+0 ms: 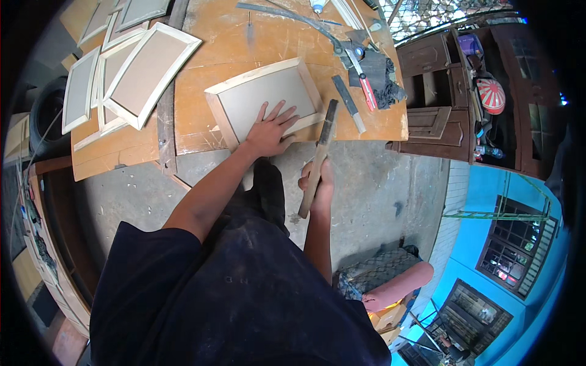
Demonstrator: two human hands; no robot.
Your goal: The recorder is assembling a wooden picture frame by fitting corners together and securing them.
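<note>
L hand (pixel 268 131) flat; R hand (pixel 318 183) fisted.

No labels, signs or screens show clearly; the only package-like things are a small purple container (pixel 470 44) in the top of the dark wooden cabinet (pixel 439 122) at the right and pale cardboard boxes (pixel 386 317) on the floor near the lower right.

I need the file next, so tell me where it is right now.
In the head view the long file is gripped in the right hand, just right of the wood-framed panel that the left hand presses flat on the workbench.
</note>
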